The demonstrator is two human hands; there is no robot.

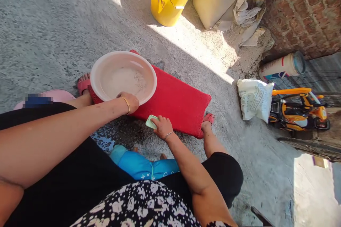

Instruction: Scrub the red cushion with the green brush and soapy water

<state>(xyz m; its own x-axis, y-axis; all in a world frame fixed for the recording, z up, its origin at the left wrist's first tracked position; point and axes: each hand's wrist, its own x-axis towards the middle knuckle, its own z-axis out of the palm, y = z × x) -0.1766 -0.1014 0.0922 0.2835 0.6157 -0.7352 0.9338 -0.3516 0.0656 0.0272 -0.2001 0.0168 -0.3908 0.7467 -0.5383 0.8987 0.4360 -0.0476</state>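
My left hand [128, 102] is curled over the near rim of a pale plastic basin [99, 64], holding it. The basin sits on the left end of a low red surface [176, 101], and cloudy water seems to be inside. My right hand [163, 127] is pinched around a small pale green block [150, 122]. It may be a brush or soap; I can't tell. The block is at the surface's near edge, but I can't tell if they touch. I think this is a wet scrubbing step: one hand steadies the basin, the other has the block ready. I think the next move calls for a steady basin and a good grip on the block.

Farther out, I see a yellow bucket [170, 3] with no words I can read. A white sack [254, 100] has print too small to read. A paint tub [279, 66] has red and blue marks, but I can't read its brand.
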